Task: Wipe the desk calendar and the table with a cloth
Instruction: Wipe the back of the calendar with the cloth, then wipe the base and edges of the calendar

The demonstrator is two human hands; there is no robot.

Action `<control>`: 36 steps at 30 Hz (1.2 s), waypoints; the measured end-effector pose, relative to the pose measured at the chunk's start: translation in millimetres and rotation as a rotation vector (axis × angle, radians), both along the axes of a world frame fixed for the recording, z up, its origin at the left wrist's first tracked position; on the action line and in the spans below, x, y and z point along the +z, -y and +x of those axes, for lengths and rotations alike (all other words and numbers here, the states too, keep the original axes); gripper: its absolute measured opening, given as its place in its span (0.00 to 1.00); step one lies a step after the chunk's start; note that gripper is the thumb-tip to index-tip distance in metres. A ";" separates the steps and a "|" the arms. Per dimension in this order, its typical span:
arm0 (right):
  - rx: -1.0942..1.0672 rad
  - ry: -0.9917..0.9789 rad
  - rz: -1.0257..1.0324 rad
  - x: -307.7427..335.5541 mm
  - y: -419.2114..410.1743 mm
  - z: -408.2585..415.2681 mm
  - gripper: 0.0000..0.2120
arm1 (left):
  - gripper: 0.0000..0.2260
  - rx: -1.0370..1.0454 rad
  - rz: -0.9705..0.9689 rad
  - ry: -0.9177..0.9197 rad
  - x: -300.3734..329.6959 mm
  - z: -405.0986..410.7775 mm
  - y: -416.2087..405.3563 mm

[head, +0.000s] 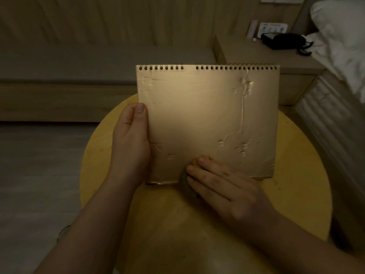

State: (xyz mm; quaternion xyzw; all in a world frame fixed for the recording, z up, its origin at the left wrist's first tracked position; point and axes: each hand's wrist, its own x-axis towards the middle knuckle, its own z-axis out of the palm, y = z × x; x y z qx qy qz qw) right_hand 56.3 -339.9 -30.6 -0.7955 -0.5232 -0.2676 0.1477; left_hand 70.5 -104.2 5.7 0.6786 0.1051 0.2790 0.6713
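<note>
Here the calendar (207,119) is tipped up off the round yellow bench (296,184), its spiral binding at the far edge and its plain, dented cover facing the camera, probably so that the cover meets the light and can be rubbed without sliding about. The left hand (130,139) steadies it: the grip is closed on the calendar's left edge, thumb lying along the front and the fingers hidden behind. The right hand (221,184) lies flat and open-fingered over the lower edge, pressing rather than clasping, and under its fingertips a small dark wad shows, most likely the cloth (186,181), though the light is too dim to be sure. So the cloth sits at the bottom middle of the cover, just to the right of the left hand's grip and below it, with most of the cover above and to the right. The bench below looks yet to be wiped.
</note>
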 end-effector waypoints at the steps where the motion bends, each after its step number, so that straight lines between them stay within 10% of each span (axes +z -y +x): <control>1: -0.009 -0.002 -0.026 1.2 13.6 3.5 0.14 | 0.16 0.006 0.002 -0.009 0.1 -0.1 0.6; 15: -0.224 -0.100 -0.037 13.1 120.2 27.6 0.15 | 0.18 0.049 -0.012 -0.037 1.0 1.9 4.2; 21: -0.701 -0.984 0.806 71.3 95.9 49.4 0.11 | 0.18 0.069 -0.022 -0.040 -0.9 6.6 3.6; 26: -0.638 -1.476 0.555 81.0 86.3 64.4 0.19 | 0.17 0.056 -0.062 -0.096 3.6 5.6 0.6; 36: -0.554 -1.671 0.708 104.5 89.1 74.1 0.22 | 0.12 -0.165 -0.295 -0.200 33.1 -10.2 -11.9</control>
